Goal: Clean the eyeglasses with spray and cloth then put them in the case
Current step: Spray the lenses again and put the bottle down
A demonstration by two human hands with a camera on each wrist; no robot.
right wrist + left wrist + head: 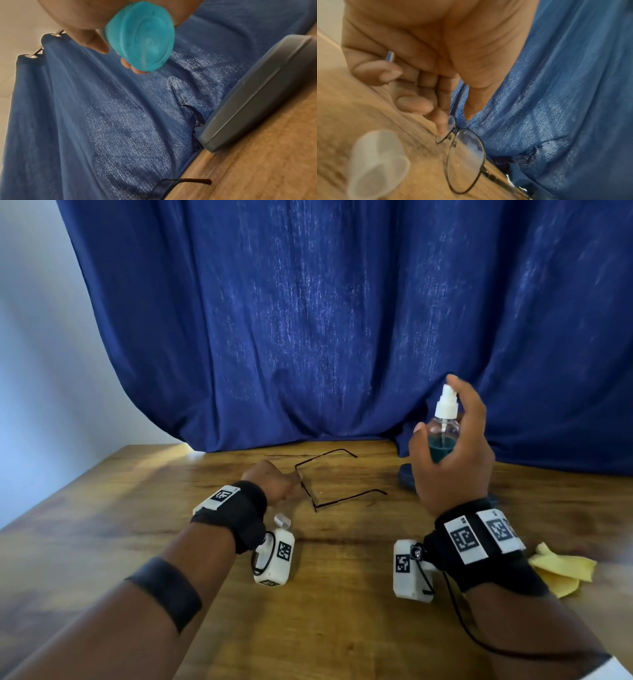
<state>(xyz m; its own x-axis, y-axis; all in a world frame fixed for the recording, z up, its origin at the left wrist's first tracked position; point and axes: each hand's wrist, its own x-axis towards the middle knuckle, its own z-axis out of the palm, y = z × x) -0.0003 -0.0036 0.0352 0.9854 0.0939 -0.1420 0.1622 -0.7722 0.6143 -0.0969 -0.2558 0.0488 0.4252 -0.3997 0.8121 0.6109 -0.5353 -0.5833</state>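
I see the left hand [270, 479] pinching the eyeglasses [334, 479] on the worktop [342, 628]. Right hand [452, 453] grips the spray bottle [443, 433] aloft, right of the eyeglasses.

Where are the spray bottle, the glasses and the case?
spray bottle [445, 409]: head view, on its white pump collar.
glasses [465, 159]: left wrist view, on the near lens.
case [254, 94]: right wrist view, on its grey side.

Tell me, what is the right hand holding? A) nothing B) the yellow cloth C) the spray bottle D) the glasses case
C: the right hand is wrapped around the spray bottle, lifted above the table, while the yellow cloth lies on the wood.
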